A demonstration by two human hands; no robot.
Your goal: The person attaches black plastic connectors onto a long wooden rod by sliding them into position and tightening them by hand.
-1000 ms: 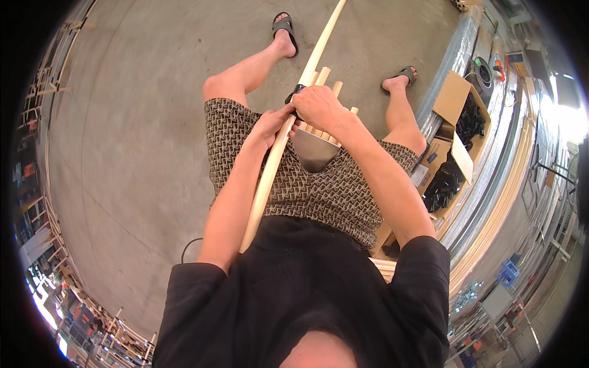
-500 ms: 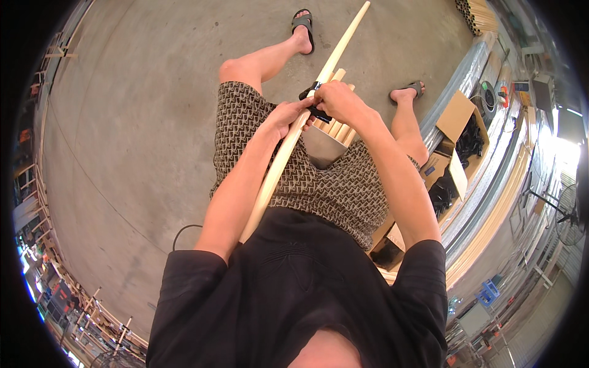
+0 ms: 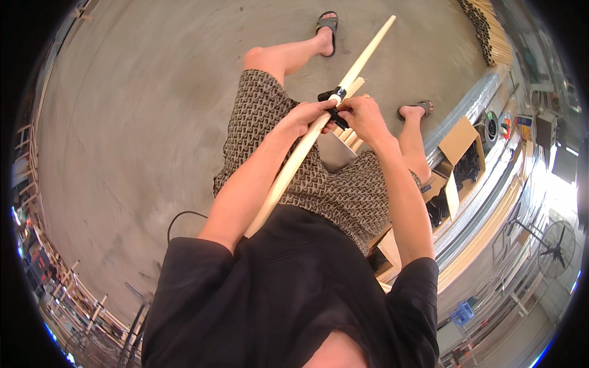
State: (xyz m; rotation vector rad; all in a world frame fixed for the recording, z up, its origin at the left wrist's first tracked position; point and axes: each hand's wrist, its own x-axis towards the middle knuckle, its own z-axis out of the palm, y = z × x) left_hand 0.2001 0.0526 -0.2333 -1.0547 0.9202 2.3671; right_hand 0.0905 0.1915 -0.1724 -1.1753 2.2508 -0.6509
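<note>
A long pale yellow pole [image 3: 294, 164] slants across my lap from my left side away to the far right. My left hand [image 3: 308, 115] is closed round it, with the thumb laid along the top beside a black fitting [image 3: 333, 95]. The fitting sits on the pole, and a dark part of it juts out below on the right. Against that lower part my right hand [image 3: 366, 118] has its fingertips pinched; whatever small piece lies between them is hidden. Several shorter pale poles [image 3: 348, 138] lie beneath, between my knees.
Right of my legs stand open cardboard boxes [image 3: 459, 138] with black parts inside. Long wrapped poles [image 3: 469, 101] run along that side, with a bundle of tubes [image 3: 491, 37] at the far right. A fan [image 3: 555, 248] and a blue crate [image 3: 463, 313] are farther right.
The view has shifted, so the scene sits differently in the picture. My right hand has drawn back from over the pole to its right side. My left hand keeps its grip.
</note>
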